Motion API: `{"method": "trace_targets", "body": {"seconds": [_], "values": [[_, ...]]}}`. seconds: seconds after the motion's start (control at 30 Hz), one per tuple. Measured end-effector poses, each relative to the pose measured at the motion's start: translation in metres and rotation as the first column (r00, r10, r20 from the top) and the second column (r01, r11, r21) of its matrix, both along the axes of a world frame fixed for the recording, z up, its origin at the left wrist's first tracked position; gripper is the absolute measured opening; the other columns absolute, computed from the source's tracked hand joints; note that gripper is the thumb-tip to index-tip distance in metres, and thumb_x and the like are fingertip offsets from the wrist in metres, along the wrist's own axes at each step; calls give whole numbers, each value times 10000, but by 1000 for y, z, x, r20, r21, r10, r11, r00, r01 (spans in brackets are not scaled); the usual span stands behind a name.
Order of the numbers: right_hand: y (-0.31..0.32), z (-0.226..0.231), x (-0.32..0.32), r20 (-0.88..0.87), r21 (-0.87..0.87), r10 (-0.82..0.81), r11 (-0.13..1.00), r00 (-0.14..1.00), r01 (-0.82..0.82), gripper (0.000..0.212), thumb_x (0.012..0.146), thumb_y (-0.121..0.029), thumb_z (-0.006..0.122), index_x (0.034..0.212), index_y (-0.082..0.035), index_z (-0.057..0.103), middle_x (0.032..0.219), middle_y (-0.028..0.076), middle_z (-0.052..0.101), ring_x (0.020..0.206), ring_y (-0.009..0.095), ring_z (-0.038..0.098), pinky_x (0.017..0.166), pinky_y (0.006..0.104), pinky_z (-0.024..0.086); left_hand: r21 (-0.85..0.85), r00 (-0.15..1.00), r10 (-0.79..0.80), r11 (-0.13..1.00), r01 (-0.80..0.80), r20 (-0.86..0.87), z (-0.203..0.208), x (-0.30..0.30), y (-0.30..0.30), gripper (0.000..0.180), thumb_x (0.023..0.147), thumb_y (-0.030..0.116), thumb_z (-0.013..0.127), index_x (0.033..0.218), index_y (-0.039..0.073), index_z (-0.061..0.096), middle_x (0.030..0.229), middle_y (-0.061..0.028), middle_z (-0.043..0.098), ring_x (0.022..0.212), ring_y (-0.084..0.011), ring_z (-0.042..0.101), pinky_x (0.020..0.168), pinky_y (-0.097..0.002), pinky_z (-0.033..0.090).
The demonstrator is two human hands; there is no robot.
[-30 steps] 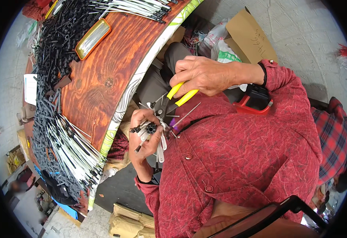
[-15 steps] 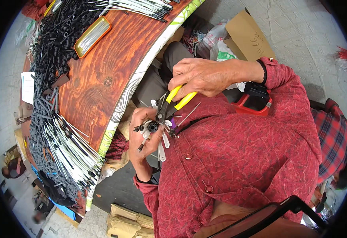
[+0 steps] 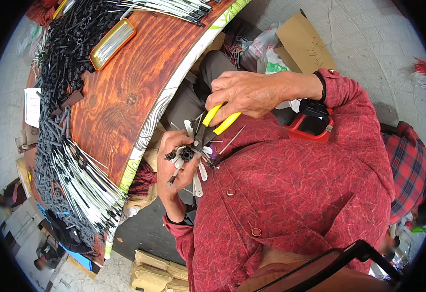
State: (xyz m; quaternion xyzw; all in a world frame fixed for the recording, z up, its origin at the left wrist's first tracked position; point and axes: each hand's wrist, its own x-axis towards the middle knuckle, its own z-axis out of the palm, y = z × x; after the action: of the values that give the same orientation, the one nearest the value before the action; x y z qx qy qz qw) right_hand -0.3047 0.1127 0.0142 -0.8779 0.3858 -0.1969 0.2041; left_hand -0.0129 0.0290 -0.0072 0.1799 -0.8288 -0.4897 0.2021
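A pair of pliers (image 3: 229, 123) with yellow handles and dark jaws is gripped in my right hand (image 3: 244, 93), fingers curled round the handles. Its jaws reach down to a small round black toothed hub (image 3: 187, 155). My left hand (image 3: 171, 168) is closed around this hub piece. White flat strips (image 3: 197, 186) and thin metal rods (image 3: 232, 140) stick out from it on several sides. Part of the piece lies behind my left fingers, and the exact bite of the jaws is hard to make out.
On the wooden table (image 3: 118, 102) lie heaped black plastic parts (image 3: 59, 63), bundled white rods with black ends (image 3: 93, 190), and a yellow-orange tray (image 3: 113, 45) of thin pins. A red container (image 3: 308, 130) and an open cardboard box (image 3: 303, 41) stand beyond my right arm.
Both hands keep nearly the same place, with the pliers still at the hub piece. The whole view has shifted very slightly.
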Motion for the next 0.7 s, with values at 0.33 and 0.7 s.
{"method": "trace_targets", "body": {"seconds": [0.33, 0.7], "values": [[-3, -14, -1, 107, 75, 18, 997, 994, -26, 224, 863, -361, 704, 933, -149, 714, 889, 33, 633, 813, 283, 623, 679, 424, 510, 4, 1000, 18, 1000, -18, 19, 7, -3, 2, 378, 715, 72, 792, 1035, 21, 599, 972, -159, 627, 895, -324, 635, 807, -411, 509], [-13, -29, -5, 407, 914, -86, 30, 909, -406, 572, 978, -546, 560, 811, -21, 716, 740, 48, 680, 647, 135, 611, 597, 292, 481, 42, 996, -70, 997, 68, 53, 14, 0, -2, 472, 688, 154, 857, 1058, 16, 598, 995, -137, 660, 936, -340, 628, 880, -444, 488]]}}
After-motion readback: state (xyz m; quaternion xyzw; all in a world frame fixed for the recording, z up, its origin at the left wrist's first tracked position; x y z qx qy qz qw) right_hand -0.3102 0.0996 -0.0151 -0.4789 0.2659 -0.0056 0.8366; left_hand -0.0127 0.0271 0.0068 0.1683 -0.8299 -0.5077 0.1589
